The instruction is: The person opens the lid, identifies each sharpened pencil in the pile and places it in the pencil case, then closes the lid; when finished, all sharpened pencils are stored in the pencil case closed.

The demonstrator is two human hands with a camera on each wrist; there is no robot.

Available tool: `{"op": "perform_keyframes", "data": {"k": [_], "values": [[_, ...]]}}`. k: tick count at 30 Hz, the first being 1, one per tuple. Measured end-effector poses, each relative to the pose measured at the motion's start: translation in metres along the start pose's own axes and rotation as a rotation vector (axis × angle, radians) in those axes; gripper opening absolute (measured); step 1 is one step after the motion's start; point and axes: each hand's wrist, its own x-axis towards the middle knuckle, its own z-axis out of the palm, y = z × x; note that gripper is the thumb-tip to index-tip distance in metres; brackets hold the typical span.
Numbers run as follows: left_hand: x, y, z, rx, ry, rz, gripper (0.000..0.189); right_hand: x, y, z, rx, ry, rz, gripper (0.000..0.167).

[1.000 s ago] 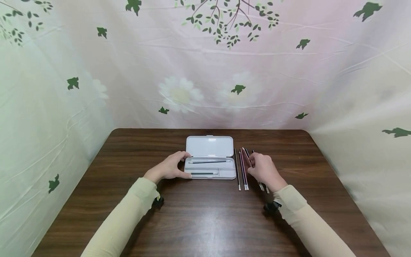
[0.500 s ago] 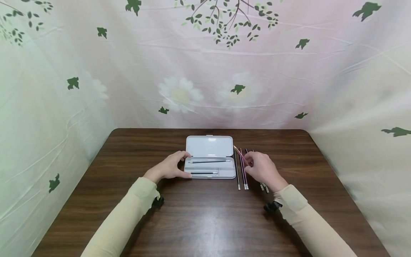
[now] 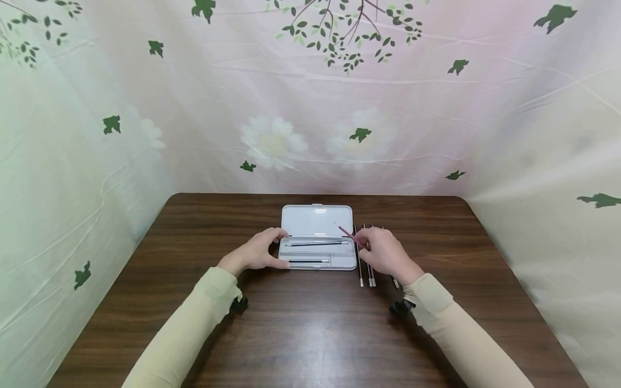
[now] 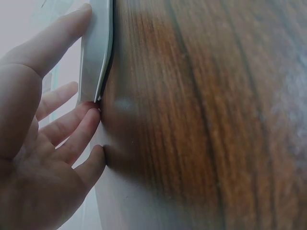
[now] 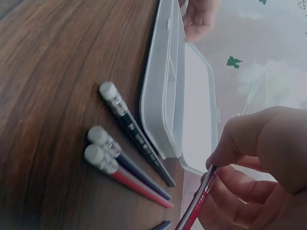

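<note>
A white pencil case (image 3: 343, 262) lies with its lid (image 3: 316, 220) raised; dark pencils (image 3: 317, 244) rest in its compartments. At the case's left end, my left hand (image 3: 257, 251) holds it between thumb and fingers; the left wrist view shows the thumb on the front wall and fingertips by the end corner. My right hand (image 3: 385, 252) pinches a red pencil (image 5: 196, 203) between thumb and fingers. This pencil slants up and left, its tip in front of the lid. Below that hand lie a black pencil (image 5: 139, 134) and other pencils, partly hidden.
The pencils right of the case lie roughly side by side on the brown wooden table (image 3: 310, 334), eraser ends toward me. A pale printed cloth (image 3: 310, 97) hangs behind the table and along both sides.
My right hand has lifted the red pencil and moved left with it, from above the pencil row to the case's right end. The left hand has stayed in place.
</note>
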Motion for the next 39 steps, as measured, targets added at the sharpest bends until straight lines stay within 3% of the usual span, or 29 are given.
{"op": "perform_keyframes", "data": {"k": [6, 16, 27, 39], "values": [[0.000, 0.000, 0.000, -0.003, 0.004, 0.004, 0.079, 0.010, -0.010, 0.008, -0.024, -0.014, -0.107, 0.030], [0.001, -0.001, 0.000, 0.000, 0.000, 0.002, 0.079, 0.029, -0.037, 0.028, -0.066, -0.127, -0.217, 0.029], [0.002, -0.003, 0.001, -0.004, -0.001, 0.005, 0.080, 0.044, -0.054, 0.053, -0.107, -0.137, -0.222, 0.032], [0.002, -0.001, 0.000, -0.007, 0.007, 0.015, 0.078, 0.049, -0.062, 0.058, -0.079, -0.134, -0.232, 0.027]]}}
